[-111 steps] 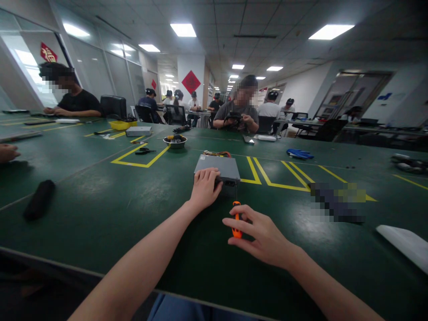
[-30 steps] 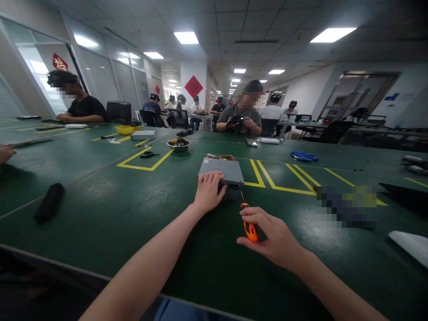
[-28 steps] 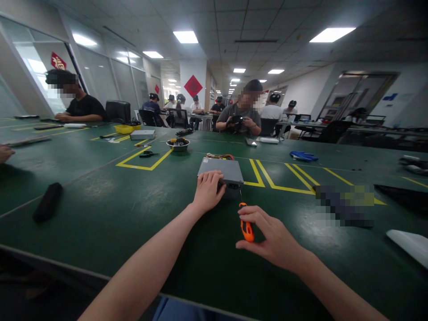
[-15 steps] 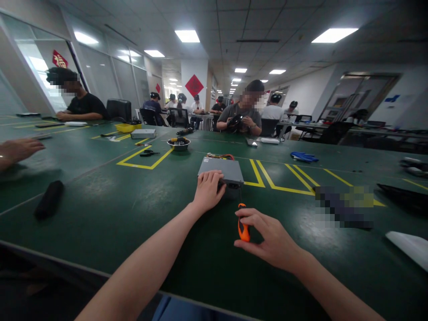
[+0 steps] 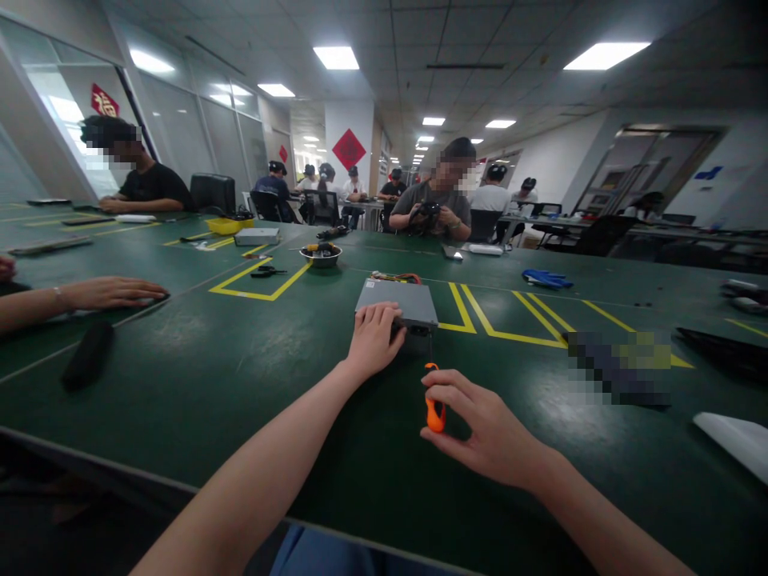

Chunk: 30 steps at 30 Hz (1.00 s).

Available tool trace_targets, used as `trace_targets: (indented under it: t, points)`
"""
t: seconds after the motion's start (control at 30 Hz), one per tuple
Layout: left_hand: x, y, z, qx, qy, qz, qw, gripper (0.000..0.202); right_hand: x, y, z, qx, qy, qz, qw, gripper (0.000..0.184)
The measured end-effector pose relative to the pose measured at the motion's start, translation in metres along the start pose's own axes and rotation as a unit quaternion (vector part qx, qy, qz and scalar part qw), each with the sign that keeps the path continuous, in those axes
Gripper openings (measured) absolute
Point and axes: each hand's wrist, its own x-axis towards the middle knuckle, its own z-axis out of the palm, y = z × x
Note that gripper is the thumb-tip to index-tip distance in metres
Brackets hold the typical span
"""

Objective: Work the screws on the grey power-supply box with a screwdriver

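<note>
A grey metal power supply (image 5: 414,302) with colored wires at its back lies on the green table in front of me. My left hand (image 5: 377,340) grips its near left corner, fingers over the top and thumb along the front side. Between the thumb and fingers of my right hand (image 5: 474,416) is an orange and black screwdriver (image 5: 434,416). Its thin shaft points up toward the front side of the power supply, near the right corner. Whether the tip sits in a screw is too small to make out.
A metal bowl (image 5: 322,258) with tools stands beyond, left of the power supply. A black cylindrical thing (image 5: 89,356) lies at left, near another person's hand (image 5: 114,293). Blue gloves (image 5: 547,278) lie at right. A person (image 5: 432,200) handles a black object across the table.
At left, another person's hand has reached further right over the table. The screwdriver handle has turned slightly in my right hand's fingers. My left hand stays on the power supply.
</note>
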Motion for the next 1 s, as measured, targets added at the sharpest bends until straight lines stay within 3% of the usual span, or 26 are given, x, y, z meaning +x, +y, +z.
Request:
trace_targets:
  t: [0.13,0.37,0.6,0.83,1.0]
  points:
    - [0.0000,0.0003,0.0002,0.001,0.002,-0.001,1.000,0.023,0.0002,-0.0026,-0.0028,-0.028,-0.029,-0.021,0.999,0.030]
    - [-0.0003,0.0001,-0.0009,-0.004,0.001,0.005,1.000,0.023,-0.0012,0.0038,0.0024,-0.017,0.036,-0.002,0.999,0.018]
    - [-0.0003,-0.0003,-0.0004,-0.001,-0.001,0.001,1.000,0.023,0.0010,-0.0027,-0.0054,0.015,-0.048,-0.003,0.999,0.035]
    - [-0.0002,-0.0003,0.0000,-0.003,0.000,-0.003,1.000,0.025,-0.0002,0.0021,0.0006,0.002,0.012,0.008,1.000,0.026]
    - [-0.0007,-0.0012,0.0002,-0.003,0.000,-0.003,1.000,0.025,0.0005,-0.0031,-0.0054,0.004,-0.052,0.016,0.999,0.039]
